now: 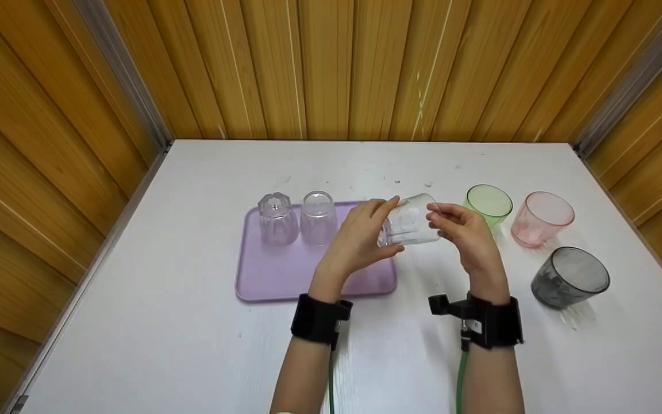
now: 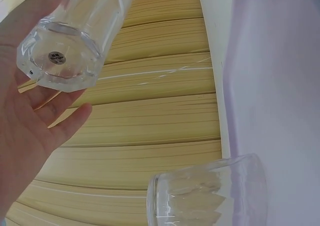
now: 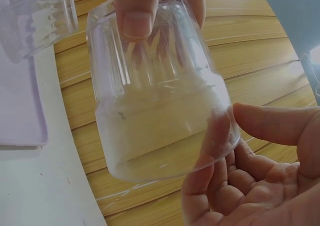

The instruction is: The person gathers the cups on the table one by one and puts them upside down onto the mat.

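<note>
- The clear glass is held in the air between both hands, tipped on its side above the counter, near the tray's right edge.
- The left hand has its grip clamped on the base end, thumb and fingers parted by the glass's width; its forearm reaches up from below.
- The right hand has its grip pinched on the rim end, thumb and fingertips close together, wrist bent inward.
- The clear glass is transparent, fluted toward an angular base that bears a dark round mark, smooth near the rim.
- The purple tray, round-cornered, carries two overturned clear tumblers.
- Rightward, green, pink and smoky grey cups stand upright.
- Grooved wood-look panels back the counter.
</note>
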The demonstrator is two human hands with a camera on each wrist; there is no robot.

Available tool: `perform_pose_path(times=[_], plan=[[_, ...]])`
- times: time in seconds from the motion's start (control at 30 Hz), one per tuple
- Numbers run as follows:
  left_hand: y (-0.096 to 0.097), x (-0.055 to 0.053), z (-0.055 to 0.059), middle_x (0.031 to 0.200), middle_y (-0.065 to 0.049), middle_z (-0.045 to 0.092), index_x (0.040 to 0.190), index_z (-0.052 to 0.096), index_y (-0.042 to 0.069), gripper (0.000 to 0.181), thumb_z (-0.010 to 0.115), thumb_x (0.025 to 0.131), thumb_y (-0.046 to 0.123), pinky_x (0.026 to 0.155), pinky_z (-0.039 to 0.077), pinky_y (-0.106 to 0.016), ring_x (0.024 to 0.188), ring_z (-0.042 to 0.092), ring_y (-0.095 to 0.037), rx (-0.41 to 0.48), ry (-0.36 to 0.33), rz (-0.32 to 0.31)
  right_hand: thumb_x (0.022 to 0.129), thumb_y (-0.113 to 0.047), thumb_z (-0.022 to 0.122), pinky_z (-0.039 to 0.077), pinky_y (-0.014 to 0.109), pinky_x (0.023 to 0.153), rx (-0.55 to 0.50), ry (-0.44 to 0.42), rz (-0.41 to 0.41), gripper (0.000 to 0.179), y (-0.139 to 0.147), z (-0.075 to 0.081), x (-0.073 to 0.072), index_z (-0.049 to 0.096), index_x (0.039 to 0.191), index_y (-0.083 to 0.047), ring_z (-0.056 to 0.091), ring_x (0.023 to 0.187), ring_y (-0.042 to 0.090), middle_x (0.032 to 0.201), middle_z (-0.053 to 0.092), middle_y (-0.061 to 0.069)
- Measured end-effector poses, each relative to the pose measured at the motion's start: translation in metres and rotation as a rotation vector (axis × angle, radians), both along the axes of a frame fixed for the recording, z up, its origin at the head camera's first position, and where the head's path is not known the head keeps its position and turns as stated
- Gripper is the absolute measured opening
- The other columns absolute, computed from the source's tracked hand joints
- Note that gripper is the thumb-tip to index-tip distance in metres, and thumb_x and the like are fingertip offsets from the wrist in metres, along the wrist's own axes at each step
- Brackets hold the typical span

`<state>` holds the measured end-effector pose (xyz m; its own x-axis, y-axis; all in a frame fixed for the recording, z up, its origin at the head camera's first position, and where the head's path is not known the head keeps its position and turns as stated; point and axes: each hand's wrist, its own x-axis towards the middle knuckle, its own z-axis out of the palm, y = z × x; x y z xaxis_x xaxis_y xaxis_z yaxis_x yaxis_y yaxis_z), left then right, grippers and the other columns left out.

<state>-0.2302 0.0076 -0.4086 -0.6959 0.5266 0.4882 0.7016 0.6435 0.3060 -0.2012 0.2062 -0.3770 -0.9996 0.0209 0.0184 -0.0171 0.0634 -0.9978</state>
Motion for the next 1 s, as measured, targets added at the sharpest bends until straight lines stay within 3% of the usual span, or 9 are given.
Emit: perform_pose_path(times=[1.0], plan=[[-0.005,0.001,0.004,0.119,-0.006,0.052,0.135,0.041,0.013,0.077,0.076,0.07,0.037,0.1,0.036,-0.032,0.108,0.05,-0.02,0.008,0.052,0.022,0.088,-0.006,0.056,0.048,0.019,0.069,0.0,-0.049,0.003,0.037,-0.001,-0.013,-0.01,0.048,0.117,0.015,0.059,0.074,0.004,0.077,0.063,-0.012]])
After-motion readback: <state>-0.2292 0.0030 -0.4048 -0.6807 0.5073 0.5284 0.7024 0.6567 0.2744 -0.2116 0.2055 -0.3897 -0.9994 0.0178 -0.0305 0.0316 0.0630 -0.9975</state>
